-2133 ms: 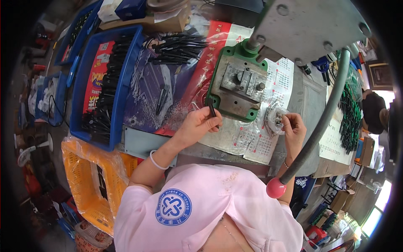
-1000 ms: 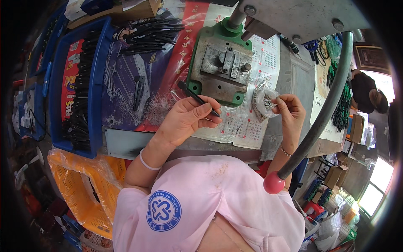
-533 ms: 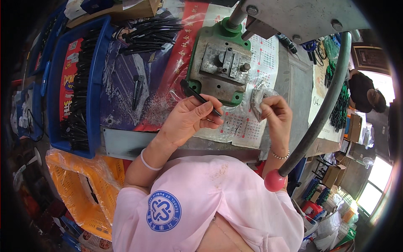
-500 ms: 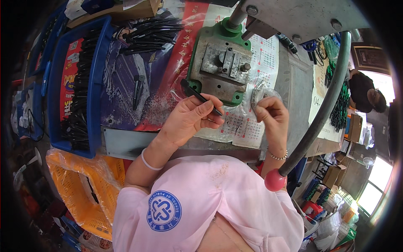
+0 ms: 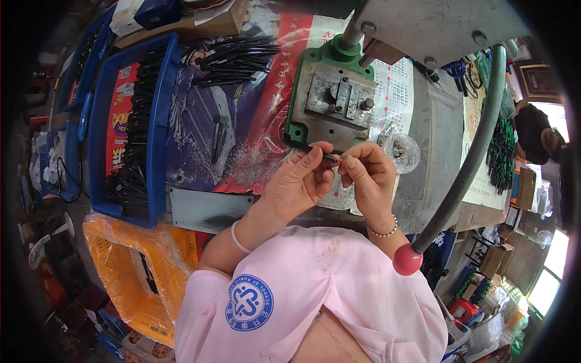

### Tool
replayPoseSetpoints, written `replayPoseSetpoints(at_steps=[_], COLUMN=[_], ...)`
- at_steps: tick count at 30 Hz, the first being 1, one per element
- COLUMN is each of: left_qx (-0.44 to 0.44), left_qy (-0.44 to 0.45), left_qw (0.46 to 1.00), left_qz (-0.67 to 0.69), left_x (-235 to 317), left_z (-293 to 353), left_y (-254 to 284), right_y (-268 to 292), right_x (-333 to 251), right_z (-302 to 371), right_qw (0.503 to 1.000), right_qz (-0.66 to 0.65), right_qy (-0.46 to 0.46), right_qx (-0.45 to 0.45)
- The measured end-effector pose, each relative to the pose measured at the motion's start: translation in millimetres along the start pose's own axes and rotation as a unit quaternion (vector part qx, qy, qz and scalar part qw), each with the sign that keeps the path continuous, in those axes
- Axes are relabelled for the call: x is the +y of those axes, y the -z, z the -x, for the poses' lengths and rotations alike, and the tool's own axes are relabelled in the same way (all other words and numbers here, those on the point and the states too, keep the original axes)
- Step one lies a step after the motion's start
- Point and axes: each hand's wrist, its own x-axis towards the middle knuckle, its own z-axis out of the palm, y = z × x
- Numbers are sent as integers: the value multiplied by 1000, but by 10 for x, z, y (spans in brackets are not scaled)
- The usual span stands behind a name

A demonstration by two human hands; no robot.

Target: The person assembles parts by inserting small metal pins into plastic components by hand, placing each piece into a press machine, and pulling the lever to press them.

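My left hand (image 5: 298,181) is closed around a slim black pen-shaped stick (image 5: 330,158), which points toward my right hand. At the stick's near end, the thumb and fingertips of my right hand (image 5: 369,181) are pinched together. Whatever they hold is too small to make out. Just beyond the right hand sits a round clear dish (image 5: 409,158) with tiny parts in it. Past both hands stands a hand press with a green base (image 5: 296,131) and a metal fixture (image 5: 331,100) bolted on it.
The press lever (image 5: 466,175) curves down at right to a red knob (image 5: 407,260). At left, a blue tray (image 5: 158,121) holds many black sticks. More sticks lie in a pile (image 5: 239,59) on the bench, and a pair (image 5: 218,138) lies nearer. An orange crate (image 5: 121,290) stands below.
My right hand has come from beside the dish to the end of the black stick, uncovering the dish. The left hand still holds the stick. The whole view has shifted slightly.
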Motion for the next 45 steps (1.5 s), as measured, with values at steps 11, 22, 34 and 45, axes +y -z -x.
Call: replayPoseSetpoints(at_steps=[11, 22, 34, 45], left_qx=[22, 9, 30, -21], left_qy=[10, -8, -31, -171], left_qw=[1000, 1000, 996, 923], left_qz=[15, 12, -76, -343], left_x=[11, -50, 55, 712], left_z=[-11, -22, -73, -581], left_y=[-15, 49, -103, -317], right_y=[-42, -25, 114, 282], right_x=[-25, 64, 80, 134], right_z=[-41, -112, -199, -68], right_qw=[996, 871, 931, 986], right_qz=[88, 370, 266, 137], right_qy=[32, 323, 242, -23], right_qx=[-5, -2, -57, -89])
